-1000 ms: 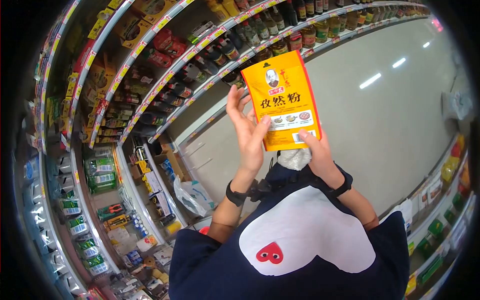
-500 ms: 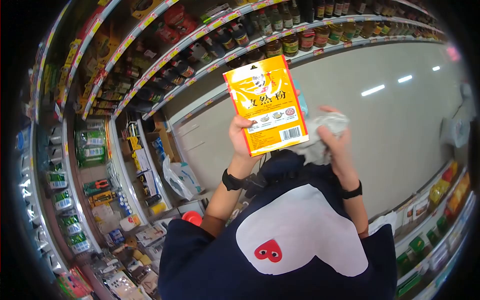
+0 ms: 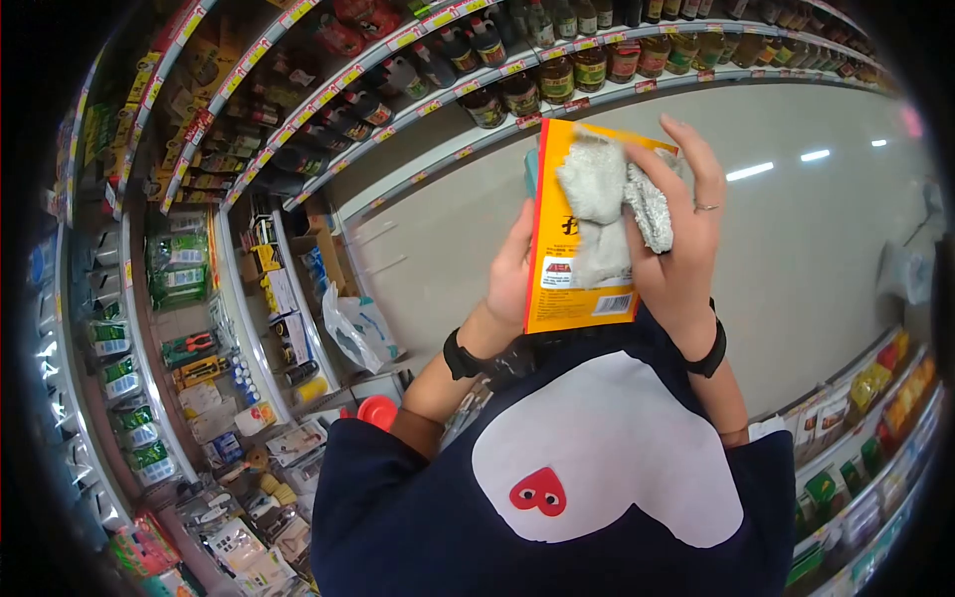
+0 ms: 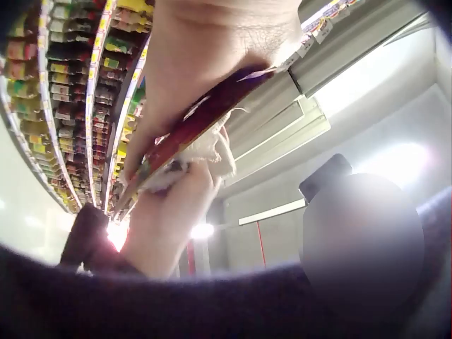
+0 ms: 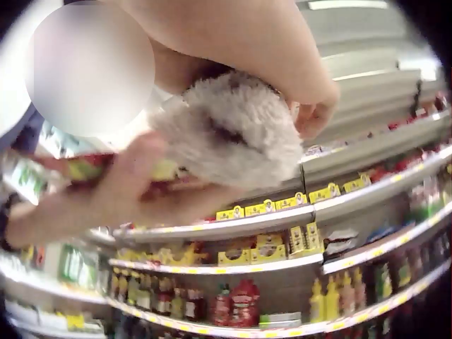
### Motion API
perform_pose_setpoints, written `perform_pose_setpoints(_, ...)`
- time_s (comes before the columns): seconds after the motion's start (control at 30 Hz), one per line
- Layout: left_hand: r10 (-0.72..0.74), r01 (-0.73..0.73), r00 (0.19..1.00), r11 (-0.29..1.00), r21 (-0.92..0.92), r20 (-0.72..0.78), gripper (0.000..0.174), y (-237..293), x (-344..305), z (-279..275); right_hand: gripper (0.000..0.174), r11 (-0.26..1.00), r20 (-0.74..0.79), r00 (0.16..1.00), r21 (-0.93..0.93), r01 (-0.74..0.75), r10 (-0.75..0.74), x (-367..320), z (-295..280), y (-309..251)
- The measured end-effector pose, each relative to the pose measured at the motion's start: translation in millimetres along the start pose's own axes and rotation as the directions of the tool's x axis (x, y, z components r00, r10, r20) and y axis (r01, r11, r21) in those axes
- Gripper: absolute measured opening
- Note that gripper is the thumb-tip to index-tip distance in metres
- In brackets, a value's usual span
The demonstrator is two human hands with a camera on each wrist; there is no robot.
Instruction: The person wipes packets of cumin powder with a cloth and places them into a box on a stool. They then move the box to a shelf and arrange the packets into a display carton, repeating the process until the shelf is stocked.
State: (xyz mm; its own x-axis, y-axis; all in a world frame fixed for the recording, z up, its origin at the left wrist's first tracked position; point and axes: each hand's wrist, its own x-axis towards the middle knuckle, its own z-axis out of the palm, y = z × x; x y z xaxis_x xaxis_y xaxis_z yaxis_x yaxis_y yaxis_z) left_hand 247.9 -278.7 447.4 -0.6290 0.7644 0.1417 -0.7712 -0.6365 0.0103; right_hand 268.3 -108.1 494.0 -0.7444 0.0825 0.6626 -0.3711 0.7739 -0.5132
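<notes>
My left hand (image 3: 509, 267) grips a yellow seasoning pouch (image 3: 587, 310) with red edges by its left side, thumb along the front. The pouch stands upright before my chest, its printed face toward me. My right hand (image 3: 686, 249), a ring on one finger, holds a bunched grey-white cloth (image 3: 594, 179) over that face, hiding most of the print. A sliver of something teal (image 3: 531, 174) shows behind the pouch's left edge. The right wrist view has the fluffy cloth (image 5: 247, 127) close up under the right hand. From the left wrist, the pouch (image 4: 191, 123) appears edge-on.
Curved shelves of sauce bottles (image 3: 557, 80) run along the back and left. Packaged goods (image 3: 121, 378) fill racks at left, with a white plastic bag (image 3: 358, 328) and a red bowl (image 3: 378, 411) nearer me. More shelving (image 3: 846, 438) stands at right, beyond pale floor (image 3: 796, 259).
Both hands were on the pouch at first. Then my right hand came away to the right with the cloth, and now it lies over the pouch's front. The pouch has shifted slightly right.
</notes>
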Motion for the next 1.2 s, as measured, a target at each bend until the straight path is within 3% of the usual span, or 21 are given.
perform_pose_setpoints(0.07,0.082,-0.097,0.993,0.971,-0.22,-0.08,0.068,-6.4,-4.1,-1.5,0.053,0.995,0.03,0.999,0.094,-0.029,0.026,-7.5,2.8,-8.1)
perform_pose_setpoints(0.13,0.155,-0.161,0.986,0.98,-0.12,-0.052,0.068,-7.0,-1.0,1.3,0.038,0.996,0.231,0.972,0.077,0.033,-0.05,-15.9,-0.3,-29.1)
perform_pose_setpoints(0.17,0.08,-0.078,0.997,0.984,-0.162,0.006,0.069,-5.4,3.9,5.9,0.038,0.997,0.237,0.971,0.079,0.024,-0.042,-24.0,4.0,-31.1)
perform_pose_setpoints(0.23,-0.064,0.093,0.989,0.969,-0.229,0.133,0.07,-2.6,14.1,21.2,0.042,0.909,0.241,0.883,-0.004,0.416,-0.403,-40.8,15.8,-32.6)
perform_pose_setpoints(0.27,-0.064,0.092,0.99,0.968,-0.232,0.124,0.07,-2.4,7.6,15.9,0.042,0.913,0.243,0.885,0.0,0.408,-0.396,-41.8,15.7,-28.9)
perform_pose_setpoints(0.33,0.121,-0.125,0.976,0.992,-0.007,-0.181,0.071,-2.4,-6.2,10.0,0.045,0.951,0.253,0.934,-0.113,0.288,-0.253,-28.8,9.0,-17.1)
perform_pose_setpoints(0.37,0.025,-0.055,0.993,0.964,-0.261,-0.117,0.072,-0.9,-4.2,16.2,0.048,0.981,0.244,0.96,-0.102,0.165,-0.136,-20.2,1.1,-12.3)
perform_pose_setpoints(0.43,-0.028,0.001,0.997,0.933,-0.361,-0.068,0.073,-5.0,-0.9,38.7,0.044,0.979,0.21,0.977,-0.205,-0.004,0.048,-9.2,-12.1,0.3)
perform_pose_setpoints(0.5,-0.084,0.036,0.994,0.846,-0.532,-0.066,0.076,-2.6,-6.5,42.6,0.038,0.977,0.133,0.973,0.07,-0.201,0.191,-6.5,-23.5,17.1)
perform_pose_setpoints(0.57,-0.083,0.031,0.994,0.843,-0.537,-0.074,0.076,-3.0,-4.7,42.1,0.032,0.942,0.021,0.977,0.265,-0.208,0.21,-2.1,-36.8,15.8)
perform_pose_setpoints(0.63,-0.085,0.03,0.993,0.839,-0.544,-0.077,0.076,-5.6,-2.1,38.3,0.032,0.956,-0.059,0.982,0.246,-0.16,0.18,0.6,-50.1,2.8)
perform_pose_setpoints(0.67,-0.085,0.062,0.996,0.902,-0.428,-0.036,0.074,-6.5,-0.8,33.6,0.033,0.97,-0.14,0.981,0.221,-0.104,0.137,1.6,-51.9,-2.1)
perform_pose_setpoints(0.7,-0.092,0.09,0.996,0.949,-0.303,0.006,0.073,-6.5,-0.7,29.6,0.045,0.901,-0.268,0.922,0.404,-0.155,0.278,-4.9,-43.0,-6.2)
perform_pose_setpoints(0.8,-0.077,0.038,0.982,0.975,-0.221,-0.172,0.069,-0.1,-6.4,18.9,0.064,0.911,0.091,0.994,0.402,-0.093,0.061,-4.8,-26.2,-3.7)
perform_pose_setpoints(0.83,-0.084,0.045,0.982,0.974,-0.22,-0.17,0.069,0.3,-4.6,18.8,0.064,0.858,0.214,0.975,0.486,-0.166,0.068,-1.4,-20.0,-13.3)
perform_pose_setpoints(0.9,-0.009,-0.024,0.978,0.987,-0.156,-0.21,0.066,0.2,-1.5,17.9,0.064,0.973,0.312,0.945,0.166,-0.16,0.103,-10.7,-7.2,-23.2)
perform_pose_setpoints(1.0,0.103,-0.107,0.989,0.994,-0.036,-0.104,0.065,3.6,-13.0,-15.9,0.065,0.933,0.416,0.909,0.316,-0.174,0.029,-36.4,8.9,-34.9)
perform_pose_setpoints(1.07,0.12,-0.12,0.993,0.984,-0.134,-0.007,0.067,0.3,-31.5,-38.4,0.064,0.953,0.36,0.93,0.301,-0.046,-0.069,-39.6,12.7,-37.3)
perform_pose_setpoints(1.13,0.098,-0.095,0.983,0.995,0.026,-0.157,0.071,3.1,-32.1,-33.9,0.058,0.978,0.337,0.924,0.162,0.133,-0.181,-35.0,9.8,-29.1)
perform_pose_setpoints(1.17,0.099,-0.076,0.968,0.991,0.107,-0.231,0.073,4.4,-30.4,-32.6,0.051,0.985,0.283,0.946,-0.032,0.172,-0.156,-27.8,7.1,-24.0)
perform_pose_setpoints(1.2,0.094,-0.07,0.97,0.991,0.11,-0.223,0.073,4.2,-23.2,-25.8,0.051,0.984,0.276,0.948,-0.039,0.175,-0.158,-20.1,7.1,-18.0)
